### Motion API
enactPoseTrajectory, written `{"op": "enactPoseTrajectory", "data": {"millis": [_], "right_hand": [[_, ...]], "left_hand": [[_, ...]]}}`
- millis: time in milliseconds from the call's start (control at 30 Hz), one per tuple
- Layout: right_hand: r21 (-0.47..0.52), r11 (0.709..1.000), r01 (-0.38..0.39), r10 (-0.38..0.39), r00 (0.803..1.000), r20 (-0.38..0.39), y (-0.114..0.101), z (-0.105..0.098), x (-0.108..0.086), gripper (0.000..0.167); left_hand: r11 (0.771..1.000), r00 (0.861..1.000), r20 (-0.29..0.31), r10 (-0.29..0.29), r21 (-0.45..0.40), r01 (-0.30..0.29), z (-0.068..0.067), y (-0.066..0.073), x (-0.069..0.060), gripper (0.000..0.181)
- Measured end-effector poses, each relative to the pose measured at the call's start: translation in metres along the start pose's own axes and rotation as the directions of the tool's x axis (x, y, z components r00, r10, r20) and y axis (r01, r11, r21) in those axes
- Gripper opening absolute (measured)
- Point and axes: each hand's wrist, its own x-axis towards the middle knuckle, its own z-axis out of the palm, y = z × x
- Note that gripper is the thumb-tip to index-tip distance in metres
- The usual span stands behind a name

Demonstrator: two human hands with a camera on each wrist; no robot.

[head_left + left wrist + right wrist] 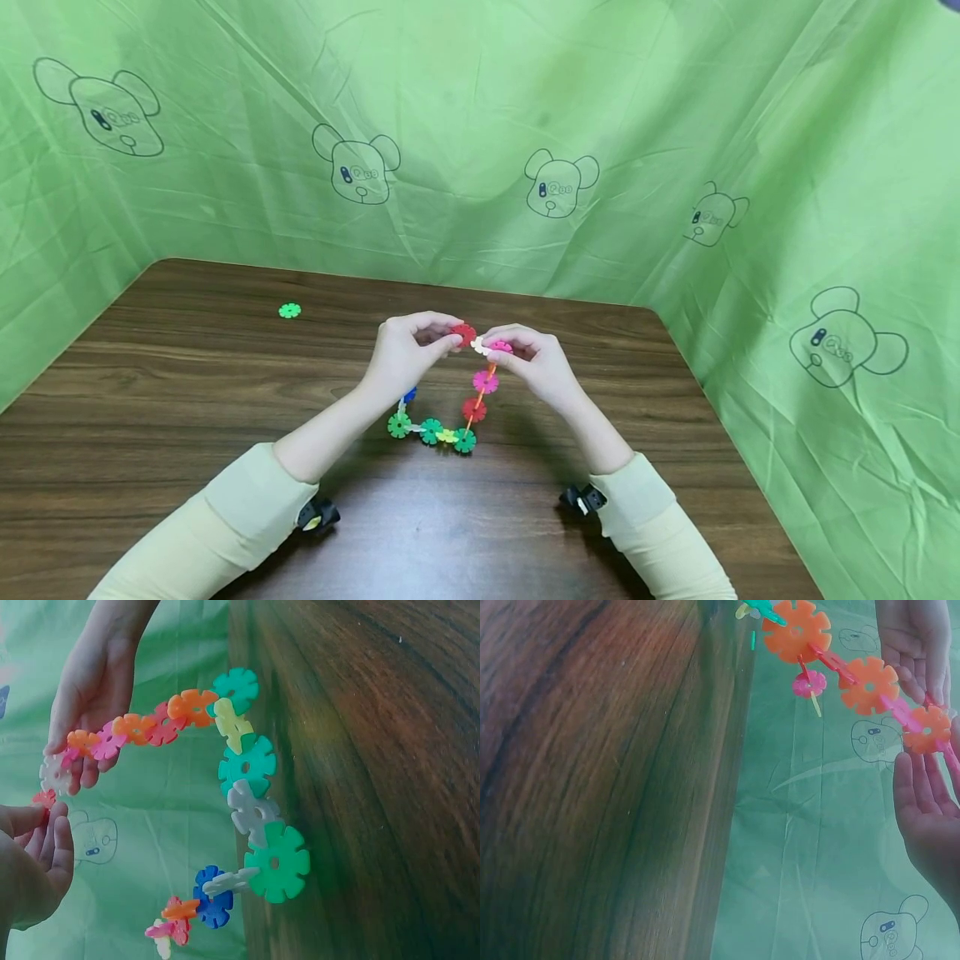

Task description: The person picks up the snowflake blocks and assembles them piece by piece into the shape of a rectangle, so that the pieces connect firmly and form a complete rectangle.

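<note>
My left hand (401, 354) pinches a red notched plastic disc (466, 335) between thumb and fingers. Right beside it, my right hand (546, 367) grips the end of a chain of interlocking discs, at a pink disc (501, 347) with a white disc (478, 344) on its tip. Red and white discs meet edge to edge; whether they are slotted together I cannot tell. From the right hand the chain hangs through a lower red disc (474, 409) to a green disc (464, 441), then turns left. Its other end, past a blue disc (214, 897), shows in the left wrist view.
A loose light-green disc (289, 310) lies on the brown wooden table (187, 375), far left. Green cloth (465, 100) printed with bear heads hangs behind and at the sides of the table. Small black devices are strapped at both sleeve cuffs.
</note>
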Motion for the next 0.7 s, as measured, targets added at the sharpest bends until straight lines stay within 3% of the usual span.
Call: {"op": "enactPoseTrajectory", "data": {"millis": [333, 467, 700], "right_hand": [[0.008, 1.000, -0.013, 0.013, 1.000, 0.002, -0.0004, 0.0003, 0.0000, 0.016], [0.015, 1.000, -0.017, 0.017, 1.000, 0.002, 0.0001, 0.0004, -0.0003, 0.016], [0.019, 1.000, -0.017, 0.017, 1.000, 0.003, -0.0011, 0.0006, -0.0002, 0.016]], "left_hand": [[1.000, 1.000, -0.007, 0.008, -0.025, -0.008, -0.0010, -0.0011, 0.0009, 0.012], [0.998, 1.000, -0.027, -0.003, -0.056, 0.002, -0.0009, -0.0023, 0.0019, 0.010], [0.990, 0.999, -0.005, -0.034, -0.134, 0.033, 0.0041, -0.0031, 0.0019, 0.011]]}}
